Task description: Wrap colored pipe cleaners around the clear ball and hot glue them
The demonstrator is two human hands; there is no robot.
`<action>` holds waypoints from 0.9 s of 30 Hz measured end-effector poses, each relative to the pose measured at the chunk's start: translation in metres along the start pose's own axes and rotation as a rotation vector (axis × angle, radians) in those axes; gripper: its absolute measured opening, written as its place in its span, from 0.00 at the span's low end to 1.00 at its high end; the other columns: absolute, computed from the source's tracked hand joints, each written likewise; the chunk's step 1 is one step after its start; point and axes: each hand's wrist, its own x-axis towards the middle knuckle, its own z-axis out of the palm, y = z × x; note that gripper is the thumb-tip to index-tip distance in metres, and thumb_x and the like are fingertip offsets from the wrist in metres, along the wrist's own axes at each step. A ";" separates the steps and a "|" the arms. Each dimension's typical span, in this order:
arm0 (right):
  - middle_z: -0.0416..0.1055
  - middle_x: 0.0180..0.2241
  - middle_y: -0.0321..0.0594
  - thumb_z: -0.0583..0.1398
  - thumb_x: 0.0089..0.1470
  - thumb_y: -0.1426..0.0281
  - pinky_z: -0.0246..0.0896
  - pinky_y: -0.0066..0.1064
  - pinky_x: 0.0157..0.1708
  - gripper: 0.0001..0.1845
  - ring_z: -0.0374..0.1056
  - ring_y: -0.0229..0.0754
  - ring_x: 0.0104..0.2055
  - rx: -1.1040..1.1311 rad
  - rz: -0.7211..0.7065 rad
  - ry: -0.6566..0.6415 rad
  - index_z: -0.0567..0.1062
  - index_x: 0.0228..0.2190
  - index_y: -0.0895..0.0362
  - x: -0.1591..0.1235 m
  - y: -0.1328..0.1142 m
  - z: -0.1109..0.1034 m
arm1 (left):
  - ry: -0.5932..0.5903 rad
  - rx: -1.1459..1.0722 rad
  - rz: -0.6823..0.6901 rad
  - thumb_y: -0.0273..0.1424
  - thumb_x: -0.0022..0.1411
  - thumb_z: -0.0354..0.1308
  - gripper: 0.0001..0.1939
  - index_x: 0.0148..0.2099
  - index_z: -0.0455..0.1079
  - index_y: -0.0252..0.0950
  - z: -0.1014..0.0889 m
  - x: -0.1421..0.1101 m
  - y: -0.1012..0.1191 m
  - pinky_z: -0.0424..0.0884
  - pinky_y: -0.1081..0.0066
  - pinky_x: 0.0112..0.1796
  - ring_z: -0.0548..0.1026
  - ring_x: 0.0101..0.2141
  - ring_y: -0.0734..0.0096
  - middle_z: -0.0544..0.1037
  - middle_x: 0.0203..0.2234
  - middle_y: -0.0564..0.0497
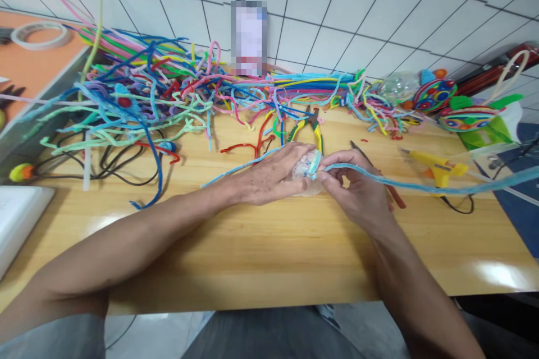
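My left hand (273, 175) is closed around a clear, rounded plastic piece (302, 167) with blue and green strips on its right end. Against that end, my right hand (357, 182) pinches a light-blue pipe cleaner (421, 184), whose long tail runs off past the right edge. Another blue pipe cleaner (236, 168) comes out from behind my left hand toward the left. Just beyond my fingers lie yellow-handled pliers (315, 123), and a red branching pipe cleaner (257, 143) rests to their left. My fingers partly hide the clear piece.
A tangle of coloured pipe cleaners (138, 90) spreads along the wall. A yellow glue gun (438, 167), a dark pointed tool (396, 196) and colourful decorated ornaments (435, 92) are at the right. Black cable (109, 162) and a white box (23, 219) sit left; a phone (249, 39) leans on the wall.
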 end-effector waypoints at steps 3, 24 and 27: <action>0.68 0.24 0.30 0.65 0.58 0.69 0.62 0.33 0.27 0.06 0.65 0.38 0.26 -0.021 -0.017 0.003 0.75 0.39 0.49 0.000 0.000 0.001 | 0.016 0.006 0.003 0.42 0.71 0.54 0.30 0.71 0.56 0.39 0.002 0.001 0.001 0.66 0.42 0.65 0.68 0.64 0.45 0.69 0.64 0.36; 0.76 0.51 0.42 0.68 0.54 0.69 0.64 0.43 0.52 0.19 0.70 0.51 0.56 0.077 -0.041 0.075 0.76 0.48 0.49 0.003 0.018 0.008 | 0.139 -0.013 0.013 0.34 0.63 0.57 0.30 0.65 0.61 0.36 0.012 0.002 0.008 0.72 0.48 0.60 0.74 0.58 0.47 0.72 0.58 0.37; 0.75 0.53 0.42 0.68 0.55 0.68 0.65 0.44 0.56 0.20 0.71 0.50 0.57 0.181 0.020 0.043 0.74 0.49 0.49 0.001 0.025 0.012 | 0.138 0.015 0.013 0.34 0.64 0.57 0.29 0.65 0.61 0.35 0.013 0.001 0.009 0.73 0.48 0.59 0.74 0.57 0.48 0.74 0.56 0.37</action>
